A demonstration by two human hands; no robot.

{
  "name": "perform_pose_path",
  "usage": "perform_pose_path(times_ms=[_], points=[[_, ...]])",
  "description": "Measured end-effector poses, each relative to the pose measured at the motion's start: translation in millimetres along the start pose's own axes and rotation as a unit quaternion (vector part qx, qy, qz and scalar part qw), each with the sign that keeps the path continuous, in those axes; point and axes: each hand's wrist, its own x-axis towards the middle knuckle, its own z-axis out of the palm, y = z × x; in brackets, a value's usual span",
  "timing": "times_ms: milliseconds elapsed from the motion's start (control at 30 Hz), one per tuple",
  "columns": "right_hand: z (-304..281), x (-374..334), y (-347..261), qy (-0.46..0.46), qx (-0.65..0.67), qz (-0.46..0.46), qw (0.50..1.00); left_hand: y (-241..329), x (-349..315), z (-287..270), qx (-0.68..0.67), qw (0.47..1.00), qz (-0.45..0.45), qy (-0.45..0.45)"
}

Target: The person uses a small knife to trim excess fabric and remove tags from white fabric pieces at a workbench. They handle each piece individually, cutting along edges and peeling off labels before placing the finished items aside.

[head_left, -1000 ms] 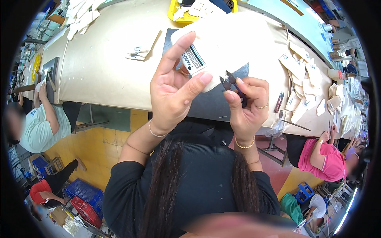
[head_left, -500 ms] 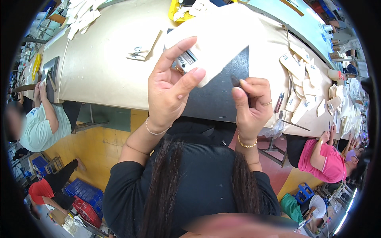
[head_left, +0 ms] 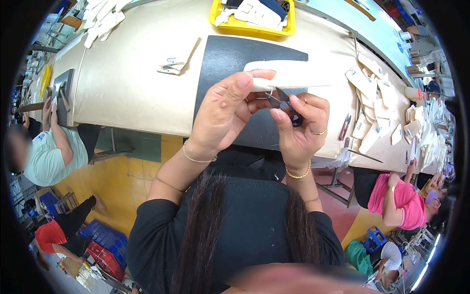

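Observation:
My left hand point(head_left: 220, 112) pinches a white padded fabric piece point(head_left: 263, 85), held nearly edge-on above a dark cutting board point(head_left: 223, 56). In my right hand point(head_left: 304, 128) is a pair of small dark thread snips point(head_left: 284, 104), gripped between thumb and fingers. Its blades point up and left, close to the edge of the fabric by my left fingertips. A pale loose bit, seemingly thread, shows near the blades; whether they touch it I cannot tell. The far part of the white piece merges with the bright table.
A yellow tray point(head_left: 252, 30) of fabric pieces stands at the back. Loose white pieces point(head_left: 374, 98) are heaped on the right, beside a red-handled tool point(head_left: 345, 126). A folded piece point(head_left: 170, 66) lies on the left. Co-workers sit on both sides, one in pink point(head_left: 399, 201).
My left hand has turned and lowered the white piece from face-on to nearly edge-on. The snips in my right hand have moved left to its edge.

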Motion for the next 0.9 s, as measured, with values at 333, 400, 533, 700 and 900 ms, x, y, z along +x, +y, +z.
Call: perform_pose_path(times_ms=[333,400,533,700,900], points=[[3,7,-1,0.025,-0.045,-0.037,0.998,-11,-4,9,0.020,0.999,0.012,0.029],[2,9,-2,0.023,-0.062,-0.053,0.996,-11,-4,9,0.020,0.999,0.013,0.030],[2,11,-5,0.037,-0.059,-0.045,0.997,-13,-3,9,0.024,0.999,0.025,0.026],[-1,10,-3,0.031,-0.074,-0.047,0.996,-14,-2,8,0.031,0.999,0.042,0.012],[-7,2,1,0.077,0.055,0.051,0.994,-9,-4,12,-0.018,0.999,0.032,0.039]])
